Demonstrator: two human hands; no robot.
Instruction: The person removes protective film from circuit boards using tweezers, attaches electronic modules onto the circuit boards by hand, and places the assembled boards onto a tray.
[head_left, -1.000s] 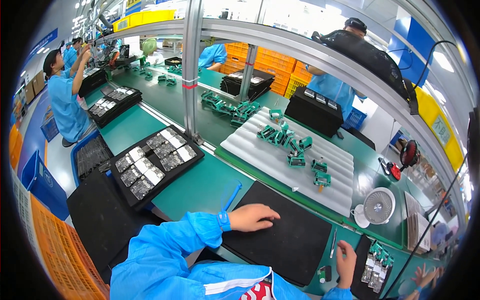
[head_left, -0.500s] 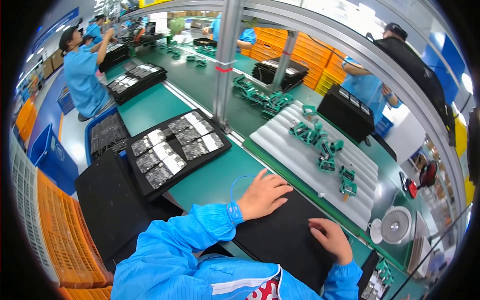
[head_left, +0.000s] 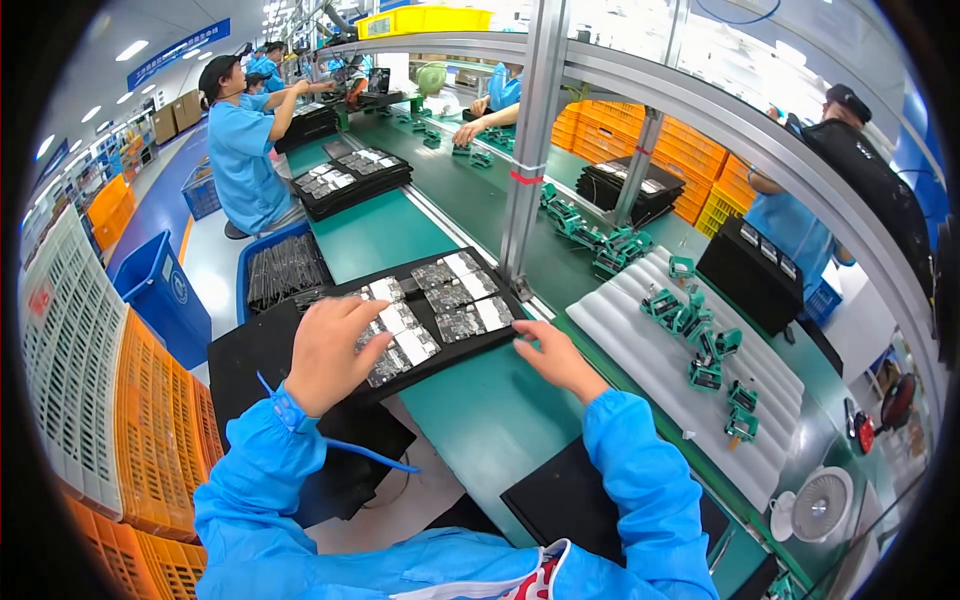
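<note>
My left hand hovers over the near left part of a black tray, fingers spread and partly hiding the boards beneath. Several circuit boards with silver-white patches lie in rows in it. At the tray's right corner is my right hand, thumb and forefinger apart. Its fingertips are close to the rim; whether they touch it I cannot tell. A blue wrist strap with a cord circles my left wrist. On the bench before me lies a flat black sheet or tray, partly under my right forearm.
A white foam mat holds several green fixtures on the right. A metal post rises beyond the tray. Orange crates and a blue bin stand left. A small fan sits far right. Other people work along the line.
Both hands have left the black sheet at the front and moved left and away from me to the tray of boards. The view has swung left.
</note>
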